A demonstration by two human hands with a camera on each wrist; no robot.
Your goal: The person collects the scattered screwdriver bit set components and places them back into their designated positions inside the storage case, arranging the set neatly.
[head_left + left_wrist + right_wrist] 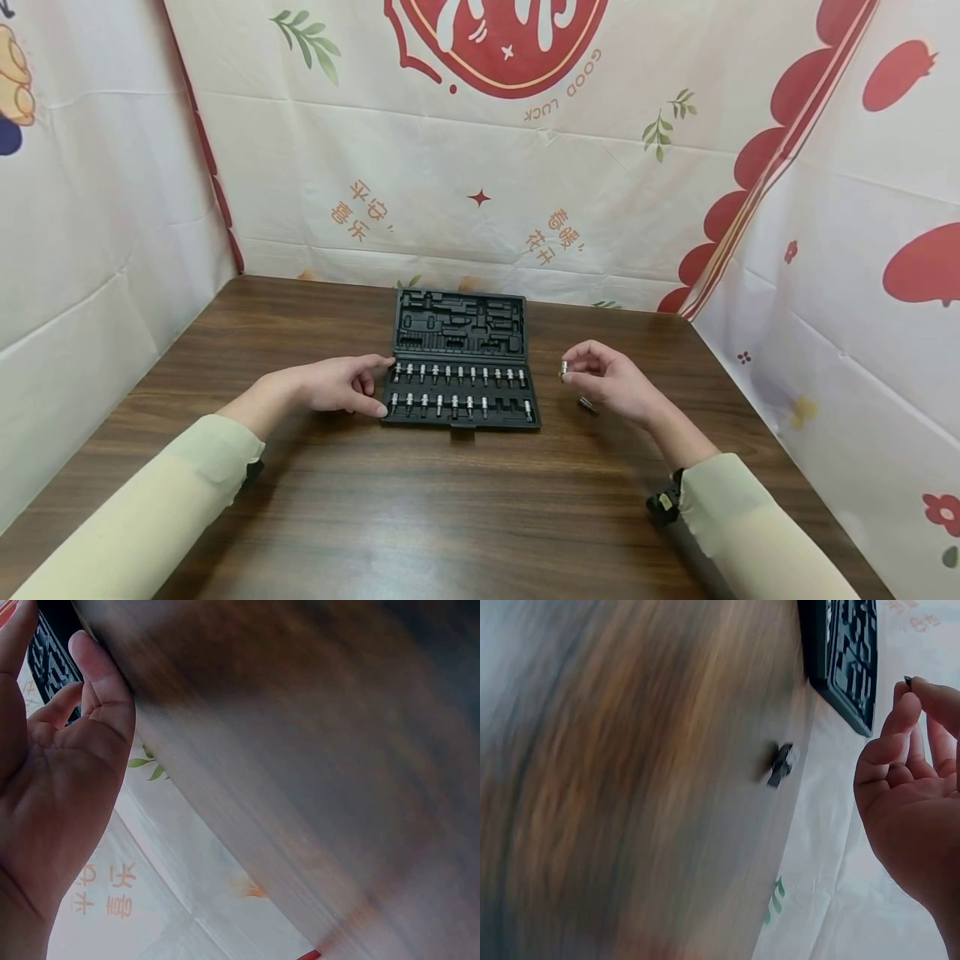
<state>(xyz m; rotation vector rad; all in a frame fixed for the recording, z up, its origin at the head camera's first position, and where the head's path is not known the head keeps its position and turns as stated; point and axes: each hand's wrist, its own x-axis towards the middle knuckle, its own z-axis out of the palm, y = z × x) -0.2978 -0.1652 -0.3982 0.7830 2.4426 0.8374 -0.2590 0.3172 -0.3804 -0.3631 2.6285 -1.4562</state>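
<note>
An open black socket case [460, 425] lies on the table, its lid tilted up at the back. Two rows of silver bit sockets [454, 406] fill its base, with bare slots near the right end of the front row. My left hand [337, 386] touches the case's left side, index finger at the hinge corner and thumb on the front corner. Right of the case, my right hand [611, 383] pinches a small bit socket [564, 367] between thumb and fingertips, raised above the table. Another bit socket [782, 765] lies on the table below that hand.
The brown wooden table [375, 517] reaches back to a printed white cloth [450, 167], with more cloth hanging along both sides. A dark band with a small device [664, 503] sits on the right wrist.
</note>
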